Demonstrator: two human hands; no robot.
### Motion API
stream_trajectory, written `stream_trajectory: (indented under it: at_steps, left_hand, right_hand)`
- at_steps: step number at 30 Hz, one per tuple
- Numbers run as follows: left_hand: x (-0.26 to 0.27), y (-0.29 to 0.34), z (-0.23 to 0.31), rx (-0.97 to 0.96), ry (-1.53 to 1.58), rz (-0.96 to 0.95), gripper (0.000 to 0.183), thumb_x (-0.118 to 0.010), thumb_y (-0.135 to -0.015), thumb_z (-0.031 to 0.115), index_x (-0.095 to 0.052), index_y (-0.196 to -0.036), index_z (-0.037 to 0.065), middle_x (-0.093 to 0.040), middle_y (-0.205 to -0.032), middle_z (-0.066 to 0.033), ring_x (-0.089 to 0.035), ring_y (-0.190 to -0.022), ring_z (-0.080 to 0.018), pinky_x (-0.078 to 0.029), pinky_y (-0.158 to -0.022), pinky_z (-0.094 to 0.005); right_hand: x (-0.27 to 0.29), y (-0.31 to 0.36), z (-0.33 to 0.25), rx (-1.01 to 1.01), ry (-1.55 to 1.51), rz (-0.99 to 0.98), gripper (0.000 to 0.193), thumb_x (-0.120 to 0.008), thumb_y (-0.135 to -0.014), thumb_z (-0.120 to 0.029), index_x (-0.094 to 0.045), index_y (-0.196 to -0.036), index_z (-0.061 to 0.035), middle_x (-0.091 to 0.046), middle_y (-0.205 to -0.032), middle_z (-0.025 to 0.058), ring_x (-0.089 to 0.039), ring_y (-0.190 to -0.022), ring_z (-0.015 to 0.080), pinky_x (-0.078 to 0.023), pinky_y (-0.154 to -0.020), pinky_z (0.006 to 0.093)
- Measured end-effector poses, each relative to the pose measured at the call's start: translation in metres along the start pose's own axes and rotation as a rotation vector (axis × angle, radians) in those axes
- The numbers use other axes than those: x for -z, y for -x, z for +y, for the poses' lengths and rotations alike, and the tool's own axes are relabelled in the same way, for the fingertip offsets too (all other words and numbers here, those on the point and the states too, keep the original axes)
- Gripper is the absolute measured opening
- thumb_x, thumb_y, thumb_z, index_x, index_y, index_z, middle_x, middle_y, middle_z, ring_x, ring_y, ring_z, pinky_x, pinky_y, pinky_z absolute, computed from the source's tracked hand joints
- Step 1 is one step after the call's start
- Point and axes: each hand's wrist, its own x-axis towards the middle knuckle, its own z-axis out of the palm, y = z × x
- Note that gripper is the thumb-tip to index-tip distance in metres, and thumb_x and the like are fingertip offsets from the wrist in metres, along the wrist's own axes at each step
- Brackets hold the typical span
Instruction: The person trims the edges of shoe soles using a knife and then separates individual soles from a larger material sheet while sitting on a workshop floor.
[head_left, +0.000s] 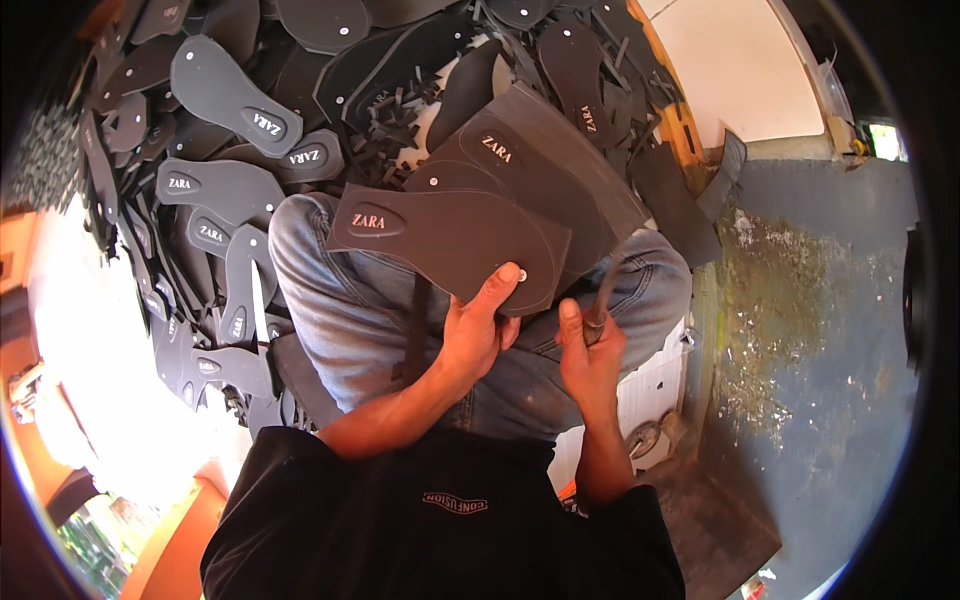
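Observation:
My left hand pinches the toe end of a dark grey sandal sole, its thumb on top near a small white dot. That sole has a raised heel pad with pale lettering and lies across my lap, with excess sheet beyond its outline. Beneath it rests a larger dark foam sheet with another sole shape marked on it. Just right of the sole, my right hand is closed round the handle of a knife. The thin blade points up and is blurred; it looks close to the sheet's edge.
Many cut soles lie heaped ahead and to my left, with thin dark offcuts among them. My jeans-clad legs are crossed under the work. To the right are a worn grey floor and a pale tile.

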Motion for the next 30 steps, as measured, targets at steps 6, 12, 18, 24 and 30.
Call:
stream_trajectory:
  at_steps: [6, 12, 18, 24, 30]
  left_hand:
    - [0.007, 0.005, -0.010, 0.076, 0.086, 0.013, 0.022, -0.064, -0.087, 0.027, -0.058, -0.087, 0.006, -0.056, -0.066, -0.0028, -0.044, -0.040, -0.0082, -0.030, -0.033, -0.0212]
    - [0.030, 0.009, -0.012, 0.103, 0.030, -0.029, 0.020, -0.065, -0.086, 0.024, -0.059, -0.087, 0.005, -0.055, -0.064, -0.0034, -0.043, -0.040, -0.0082, -0.029, -0.033, -0.0209]
    - [0.038, 0.035, -0.002, 0.165, -0.221, 0.084, 0.027, -0.068, -0.081, 0.026, -0.059, -0.091, 0.002, -0.056, -0.066, -0.0035, -0.044, -0.041, -0.0071, -0.031, -0.033, -0.0195]
    - [0.067, 0.060, 0.012, 0.289, -0.289, 0.001, 0.037, -0.067, -0.082, 0.029, -0.056, -0.104, 0.001, -0.060, -0.085, -0.0036, -0.054, -0.057, -0.0091, -0.040, -0.042, -0.0207]
    - [0.109, 0.022, 0.072, 0.013, 0.050, 0.363, 0.033, -0.057, -0.091, 0.032, -0.056, -0.105, 0.002, -0.065, -0.089, -0.0069, -0.064, -0.075, -0.0141, -0.053, -0.057, -0.0256]
  right_hand:
    - [0.015, 0.031, 0.028, -0.028, 0.420, -0.064, 0.039, -0.064, -0.087, -0.027, -0.048, -0.062, -0.0010, -0.047, -0.047, 0.0151, -0.049, -0.041, 0.0331, -0.036, -0.042, 0.0396]
    - [0.008, 0.033, 0.024, -0.088, 0.450, -0.144, 0.031, -0.062, -0.085, -0.018, -0.052, -0.066, 0.0045, -0.050, -0.052, 0.0173, -0.048, -0.044, 0.0231, -0.036, -0.046, 0.0370]
    - [-0.022, -0.025, 0.024, 0.301, 0.391, -0.279, 0.023, -0.060, -0.083, -0.018, -0.058, -0.072, 0.0022, -0.059, -0.062, 0.0207, -0.057, -0.054, 0.0386, -0.043, -0.052, 0.0437]
    - [-0.034, -0.042, -0.015, -0.464, -0.337, -0.590, 0.028, -0.061, -0.088, -0.027, -0.059, -0.074, -0.0024, -0.054, -0.059, -0.0022, -0.043, -0.049, 0.0042, -0.034, -0.046, 0.0234]
    - [-0.034, 0.016, -0.001, -0.229, -0.198, -0.765, 0.025, -0.067, -0.086, -0.021, -0.057, -0.072, -0.0030, -0.047, -0.056, -0.0051, -0.044, -0.049, 0.0043, -0.034, -0.046, 0.0247]
